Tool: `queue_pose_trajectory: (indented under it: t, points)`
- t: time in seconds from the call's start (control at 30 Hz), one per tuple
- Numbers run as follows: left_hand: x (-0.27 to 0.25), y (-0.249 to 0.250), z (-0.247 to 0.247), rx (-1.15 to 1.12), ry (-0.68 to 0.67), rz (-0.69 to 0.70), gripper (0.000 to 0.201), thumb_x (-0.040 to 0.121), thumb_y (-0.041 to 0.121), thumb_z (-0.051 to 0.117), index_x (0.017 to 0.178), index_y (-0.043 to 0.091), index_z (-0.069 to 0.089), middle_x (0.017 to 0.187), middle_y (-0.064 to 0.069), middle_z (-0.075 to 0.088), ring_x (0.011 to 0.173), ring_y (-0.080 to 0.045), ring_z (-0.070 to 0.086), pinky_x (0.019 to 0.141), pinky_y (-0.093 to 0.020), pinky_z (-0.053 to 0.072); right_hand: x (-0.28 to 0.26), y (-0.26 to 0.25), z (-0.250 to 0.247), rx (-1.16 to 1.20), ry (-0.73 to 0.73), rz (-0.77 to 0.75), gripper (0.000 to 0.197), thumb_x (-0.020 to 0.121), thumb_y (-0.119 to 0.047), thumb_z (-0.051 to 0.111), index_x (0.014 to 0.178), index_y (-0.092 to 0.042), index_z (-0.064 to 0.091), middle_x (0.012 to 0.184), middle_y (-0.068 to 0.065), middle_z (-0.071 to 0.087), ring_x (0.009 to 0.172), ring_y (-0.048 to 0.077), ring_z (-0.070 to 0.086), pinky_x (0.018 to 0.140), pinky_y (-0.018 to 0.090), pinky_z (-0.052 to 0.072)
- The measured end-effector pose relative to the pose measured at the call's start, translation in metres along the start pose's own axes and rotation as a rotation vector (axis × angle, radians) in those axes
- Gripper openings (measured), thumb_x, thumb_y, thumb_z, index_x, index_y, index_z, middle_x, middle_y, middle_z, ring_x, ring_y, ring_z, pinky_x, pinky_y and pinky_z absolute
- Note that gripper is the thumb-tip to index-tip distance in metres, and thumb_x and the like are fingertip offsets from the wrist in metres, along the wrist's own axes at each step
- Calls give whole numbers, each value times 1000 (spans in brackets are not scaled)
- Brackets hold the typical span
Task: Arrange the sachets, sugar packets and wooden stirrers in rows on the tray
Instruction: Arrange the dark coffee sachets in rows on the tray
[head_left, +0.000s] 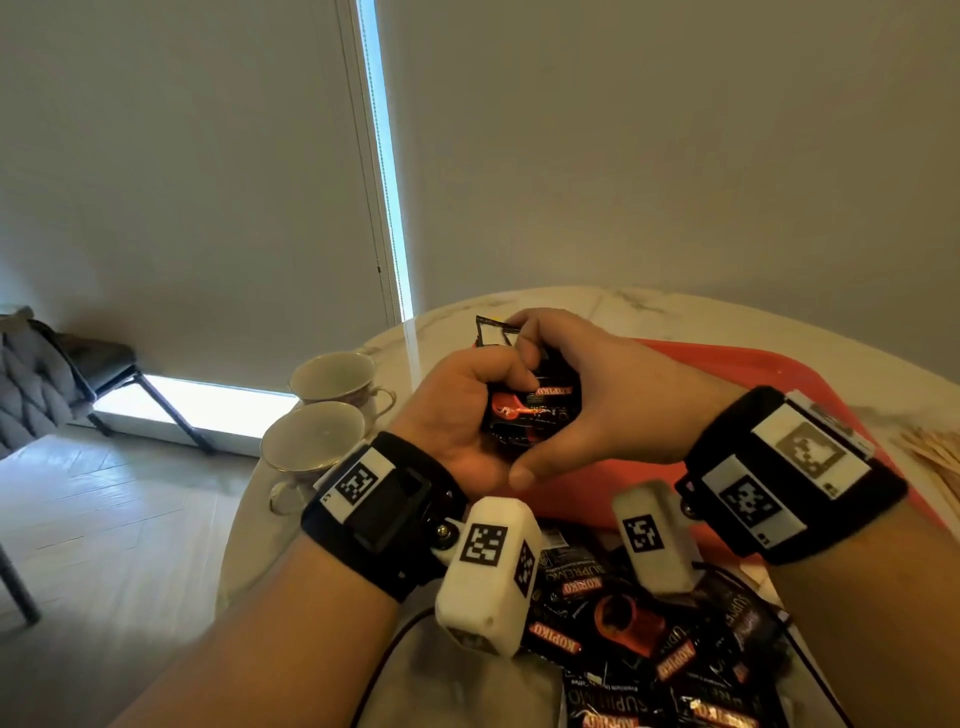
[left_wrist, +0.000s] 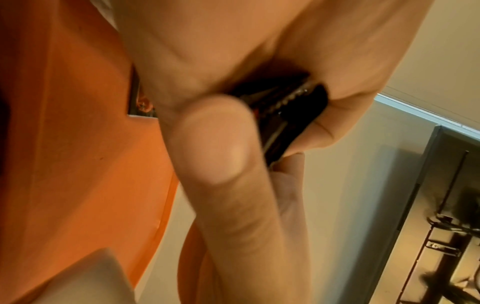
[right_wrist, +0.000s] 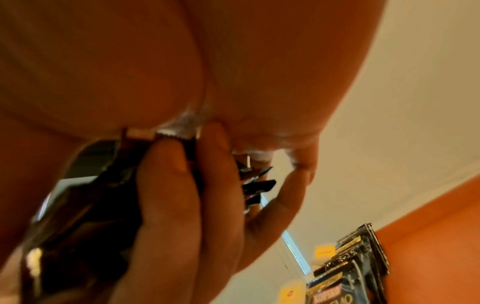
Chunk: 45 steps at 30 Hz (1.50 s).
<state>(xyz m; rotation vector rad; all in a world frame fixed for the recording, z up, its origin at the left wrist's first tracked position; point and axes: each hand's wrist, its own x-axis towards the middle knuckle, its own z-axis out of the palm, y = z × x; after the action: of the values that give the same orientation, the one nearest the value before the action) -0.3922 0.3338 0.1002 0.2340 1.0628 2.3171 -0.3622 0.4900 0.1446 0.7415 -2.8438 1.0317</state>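
**Both hands squaring a stack of sachets over the tray**

Both your hands close around one bundle of black sachets (head_left: 524, 405), held above the red tray (head_left: 727, 364). Your left hand (head_left: 462, 405) curls round it from 9 o'clock, thumb across the top; your right hand (head_left: 587, 400) cups it from 3 o'clock, thumb under the near edge. The right wrist view shows several sachet edges fanned between your fingers (right_wrist: 215, 185), so you seem to be evening the pack before laying a row.

More sachets (head_left: 649, 639) lie heaped on the table at 6 o'clock, just off the tray's near rim, within easy reach. Stirrers (head_left: 930, 457) rest at 3 o'clock beside the tray. Two cups (head_left: 322, 410) stand at 9 o'clock, clear of the work. Sugar packets cannot be made out. The visible part of the tray holds no row yet, so judge the task barely begun.
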Motion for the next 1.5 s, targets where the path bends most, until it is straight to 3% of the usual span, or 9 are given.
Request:
queue_pose_trajectory:
  t: [0.2, 0.4, 0.63, 0.8, 0.93, 1.1, 1.23, 1.37, 1.5]
  points:
    - [1, 0, -4, 70, 86, 32, 35, 73, 6, 68, 107, 4, 71, 99, -15, 70, 91, -30, 71, 84, -44, 54, 5, 6, 3, -55, 152, 0, 69, 50, -35, 100, 96, -29, 49, 93, -8, 62, 77, 6, 59, 59, 24, 51]
    - [0, 2, -9, 119, 154, 76, 63, 73, 0, 71, 135, -6, 61, 127, -27, 69, 120, -46, 67, 105, -54, 52, 6, 17, -6, 269, 214, 0, 64, 61, -55, 91, 110, -33, 57, 116, -7, 66, 103, 13, 68, 86, 41, 60]
    - [2, 5, -7, 93, 283, 151, 68, 72, 0, 73, 138, 0, 59, 129, -23, 69, 112, -38, 66, 82, -43, 56, 18, 40, -4, 545, 469, 172, 19, 86, -15, 80, 102, -17, 70, 77, 3, 63, 53, 10, 51, 49, 25, 39]
    - [6, 8, -10, 76, 399, 204, 37, 92, -5, 55, 129, -3, 60, 110, -21, 73, 88, -27, 72, 69, -38, 56, 13, 30, -11, 588, 656, -27, 21, 82, -1, 80, 80, -20, 71, 79, -2, 73, 60, 18, 65, 52, 27, 51]
    - [4, 9, -6, 21, 378, 257, 35, 90, 3, 64, 125, 0, 64, 105, -17, 73, 85, -26, 72, 72, -38, 56, 12, 27, -5, 358, 608, -160, 16, 75, -1, 86, 79, -15, 77, 94, -4, 74, 92, 9, 71, 79, 25, 58]
    - [2, 10, -6, 29, 308, 318, 51, 77, 14, 73, 125, -3, 65, 113, -20, 71, 103, -32, 68, 91, -43, 54, 11, 29, 3, 277, 462, -118, 17, 73, -8, 89, 85, -18, 82, 104, -6, 70, 98, 10, 69, 86, 31, 61]
    - [1, 9, -8, 108, 276, 312, 52, 69, -2, 73, 119, -11, 66, 107, -25, 71, 99, -35, 74, 88, -43, 60, 11, 28, 0, 313, 446, -113, 23, 74, -35, 88, 94, -25, 81, 105, -8, 69, 100, 12, 69, 87, 35, 59]
    - [1, 5, -9, 152, 241, 290, 64, 71, -7, 68, 135, -5, 61, 132, -35, 64, 123, -52, 63, 107, -66, 47, 17, 29, -1, 749, 508, 49, 47, 83, 0, 78, 123, -22, 65, 118, 8, 64, 99, 28, 73, 78, 46, 63]
    - [1, 4, -9, 164, 228, 263, 67, 69, -8, 67, 135, -6, 60, 132, -37, 62, 121, -54, 63, 107, -71, 45, 13, 25, -8, 959, 364, 222, 13, 87, -3, 72, 98, -9, 68, 96, 14, 74, 79, 26, 73, 68, 36, 61]
